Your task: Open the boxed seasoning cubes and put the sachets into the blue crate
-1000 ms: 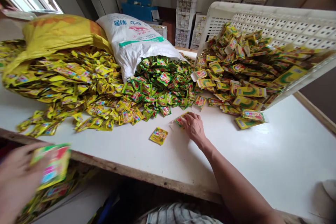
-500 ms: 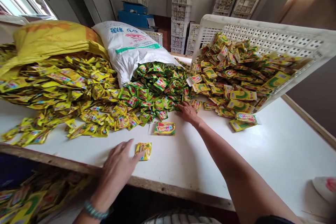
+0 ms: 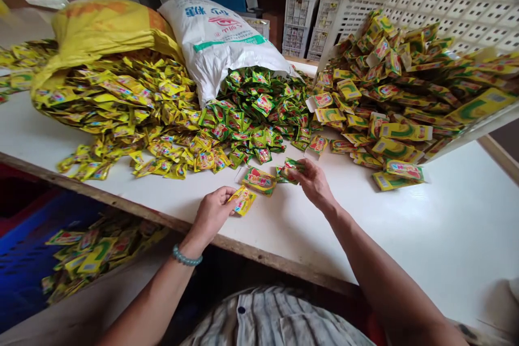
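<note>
My left hand (image 3: 213, 213) pinches a yellow candy packet (image 3: 244, 200) just above the near edge of the table. In my right hand (image 3: 314, 184) is a green candy packet (image 3: 288, 170), gripped at its right end. Between the two packets lies a flat yellow-green box (image 3: 259, 180) printed "TWINS", its end flap open toward the left. Behind it spreads a heap of green packets (image 3: 259, 138), spilling from a white sack (image 3: 223, 32). Left of that, yellow packets (image 3: 138, 97) pour out of a yellow sack (image 3: 113, 24).
A white plastic crate (image 3: 441, 0) tipped on its side at the right spills many small boxes (image 3: 389, 97). Below the table's wooden edge, a blue basket (image 3: 24, 259) holds more boxes. Stacked white crates (image 3: 302, 5) stand against the back wall.
My right hand has come back from the green heap with a packet. My left hand has closed on the yellow packet and lifted it toward the box. The view has shifted.
</note>
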The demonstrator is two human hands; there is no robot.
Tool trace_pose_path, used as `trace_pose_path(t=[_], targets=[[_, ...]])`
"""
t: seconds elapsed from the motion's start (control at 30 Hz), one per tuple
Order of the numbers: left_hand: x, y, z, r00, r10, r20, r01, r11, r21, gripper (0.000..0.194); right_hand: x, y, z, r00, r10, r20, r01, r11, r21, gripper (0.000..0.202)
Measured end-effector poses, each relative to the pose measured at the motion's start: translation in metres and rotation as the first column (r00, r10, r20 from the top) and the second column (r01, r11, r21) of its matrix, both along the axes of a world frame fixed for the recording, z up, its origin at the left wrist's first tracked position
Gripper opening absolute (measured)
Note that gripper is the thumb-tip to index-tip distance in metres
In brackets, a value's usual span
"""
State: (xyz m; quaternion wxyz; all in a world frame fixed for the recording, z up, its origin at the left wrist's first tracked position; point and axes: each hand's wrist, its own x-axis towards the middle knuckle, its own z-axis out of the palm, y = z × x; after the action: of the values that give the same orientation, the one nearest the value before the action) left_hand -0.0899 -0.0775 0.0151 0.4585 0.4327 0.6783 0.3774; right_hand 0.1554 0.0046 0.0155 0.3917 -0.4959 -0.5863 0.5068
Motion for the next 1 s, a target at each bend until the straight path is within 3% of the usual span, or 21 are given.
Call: trace_pose_path(t=[0.1,0.2,0.27,0.43,0.57,0.77,0.9,1.0], targets=[[0.011,-0.001,0.008,0.977,0.031,0.209,-0.032,0.999,0.005,0.035,-0.021,-0.021,0.005,0.94,0.088,-0.331,-0.164,0.964,-0.21,0.043],[0.019,0.0,0.015,0.955,-0.036,0.295,0.045,0.999,-0.024,0.033,-0.038,-0.034,0.002,0.884,0.17,-0.436,-0.323,0.896,-0.305,0.048],[0.021,0.001,0.017,0.943,-0.071,0.326,0.093,0.994,-0.054,0.032,-0.044,-0.037,-0.004,0.885,0.191,-0.426,-0.344,0.883,-0.319,0.047],[0.022,0.006,0.013,0.925,-0.083,0.371,0.122,0.989,-0.081,0.032,-0.041,-0.036,-0.01,0.948,0.2,-0.249,-0.267,0.925,-0.272,0.041],[0.023,0.012,0.015,0.898,-0.117,0.425,0.176,0.979,-0.102,0.025,-0.037,-0.034,-0.008,0.922,0.281,-0.266,-0.349,0.9,-0.259,0.043],[0.025,0.015,0.016,0.905,-0.22,0.365,0.245,0.969,-0.025,0.033,-0.037,-0.034,-0.009,0.959,0.209,-0.193,-0.255,0.934,-0.252,0.05],[0.026,0.014,0.01,0.93,-0.177,0.321,0.188,0.982,-0.005,0.031,-0.037,-0.038,-0.005,0.942,0.274,-0.195,-0.317,0.917,-0.241,0.056],[0.025,0.013,0.01,0.934,-0.1,0.343,0.127,0.99,-0.055,0.036,-0.039,-0.039,-0.002,0.925,0.322,-0.2,-0.368,0.89,-0.269,0.046]])
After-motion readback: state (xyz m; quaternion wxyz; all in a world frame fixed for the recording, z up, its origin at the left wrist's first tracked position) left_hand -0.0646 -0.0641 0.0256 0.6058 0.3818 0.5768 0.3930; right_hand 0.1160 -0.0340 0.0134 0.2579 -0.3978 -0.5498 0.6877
